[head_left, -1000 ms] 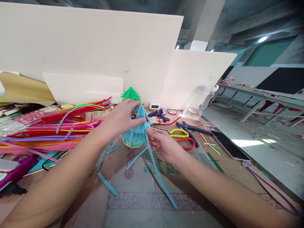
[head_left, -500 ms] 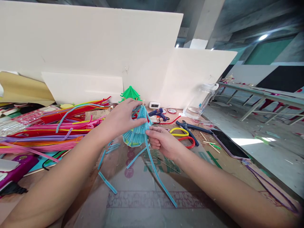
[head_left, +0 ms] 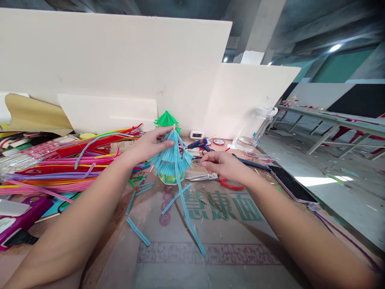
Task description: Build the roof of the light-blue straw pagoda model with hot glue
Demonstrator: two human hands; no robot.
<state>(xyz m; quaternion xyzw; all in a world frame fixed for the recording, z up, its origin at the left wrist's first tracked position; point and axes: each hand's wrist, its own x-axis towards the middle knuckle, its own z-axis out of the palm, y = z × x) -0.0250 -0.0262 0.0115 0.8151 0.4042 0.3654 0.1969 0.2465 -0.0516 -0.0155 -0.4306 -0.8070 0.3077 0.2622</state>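
Observation:
A small tiered tower of blue pipe cleaners [head_left: 171, 162] stands on the table over a yellow-green base. My left hand [head_left: 148, 145] pinches its pointed top with thumb and fingers. One long blue strand [head_left: 188, 218] trails from the tower down across the printed table cover. My right hand [head_left: 224, 164] hovers to the right of the tower, fingers loosely bent and nothing visible in them. It is just above a pair of scissors [head_left: 201, 176] with red handles.
A heap of coloured pipe cleaners [head_left: 60, 168] fills the left. Cut blue pieces [head_left: 136, 232] lie in front. A green tower [head_left: 167, 119], blue glue gun [head_left: 200, 143], clear jar [head_left: 255, 128], phone [head_left: 288, 182] and purple glue gun [head_left: 21, 220] are around. White boards [head_left: 120, 68] stand behind.
My right hand has let go of the blue strand and moved right, over the scissors. The tower now stands upright under my left hand's fingers.

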